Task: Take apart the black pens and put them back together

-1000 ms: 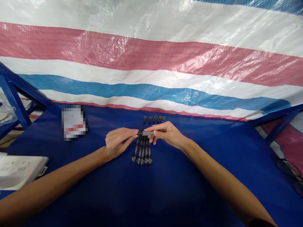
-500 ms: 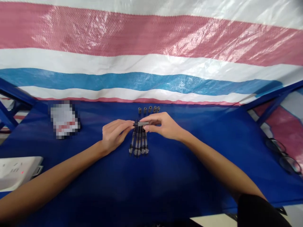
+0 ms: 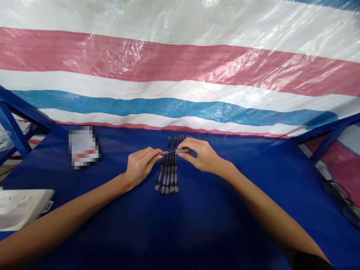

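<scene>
My left hand (image 3: 142, 165) is closed, pinching the thin end of a slim dark pen (image 3: 168, 152) between thumb and fingers. On the other end of that pen is a grey sleeve-like grip (image 3: 181, 150), and the fingers of my right hand (image 3: 202, 155) are closed round it. The pen lies level between the two hands, just above the table. Below it, several clear-barrelled pens (image 3: 167, 176) with black parts lie side by side. A row of small hollow grey sleeves (image 3: 176, 139) stands behind my hands, its right end partly covered by my right hand.
The blue table (image 3: 180, 228) ends at a striped plastic sheet (image 3: 180, 90). A blurred-out pack-like object (image 3: 84, 146) lies at the back left. A white power strip (image 3: 25, 208) is at the left edge, and glasses (image 3: 337, 191) lie at the right.
The grey grip has moved right, away from my left fingers, exposing more dark, thin pen between the hands. The view has tilted up slightly.
</scene>
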### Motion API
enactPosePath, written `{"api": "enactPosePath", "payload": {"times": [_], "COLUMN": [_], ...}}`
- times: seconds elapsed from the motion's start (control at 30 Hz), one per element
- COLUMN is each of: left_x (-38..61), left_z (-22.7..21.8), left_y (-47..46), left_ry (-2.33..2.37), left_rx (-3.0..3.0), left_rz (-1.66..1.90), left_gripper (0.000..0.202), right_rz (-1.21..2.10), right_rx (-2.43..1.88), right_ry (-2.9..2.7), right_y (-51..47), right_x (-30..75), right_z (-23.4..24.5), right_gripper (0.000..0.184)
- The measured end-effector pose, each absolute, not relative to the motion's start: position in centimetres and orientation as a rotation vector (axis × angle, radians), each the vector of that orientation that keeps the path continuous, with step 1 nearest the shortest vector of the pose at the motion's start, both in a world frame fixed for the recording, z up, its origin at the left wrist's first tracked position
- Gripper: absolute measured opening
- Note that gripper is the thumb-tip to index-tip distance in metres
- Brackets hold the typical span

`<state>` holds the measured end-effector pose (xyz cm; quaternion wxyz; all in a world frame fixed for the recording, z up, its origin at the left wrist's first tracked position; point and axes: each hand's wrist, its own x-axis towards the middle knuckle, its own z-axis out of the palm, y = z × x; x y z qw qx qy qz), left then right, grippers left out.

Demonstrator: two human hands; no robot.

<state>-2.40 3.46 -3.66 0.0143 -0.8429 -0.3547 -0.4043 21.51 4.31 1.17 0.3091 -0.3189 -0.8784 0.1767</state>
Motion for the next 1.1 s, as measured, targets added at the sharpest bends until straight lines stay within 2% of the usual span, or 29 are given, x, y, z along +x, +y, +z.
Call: {"api": "enactPosePath", "payload": {"times": [0.43, 1.1], "left_x": [-2.4, -2.5], "left_z": [-4.0, -4.5], "left_y": [3.0, 3.1], "left_ry": [-0.864, -0.814], "left_rx": [-2.607, -2.621], "left_rz": [-1.478, -1.482], "left_gripper": [0.017, 0.017], "right_rz": [0.414, 0.427], "right_rx": [-0.63, -0.645], "right_ry": [-2.233, -2.163], "right_y": [3.2, 2.9], "right_x": [20.1, 19.0], "right_z": [0.5, -0.7], "right_gripper": [0.01, 0.01]}}
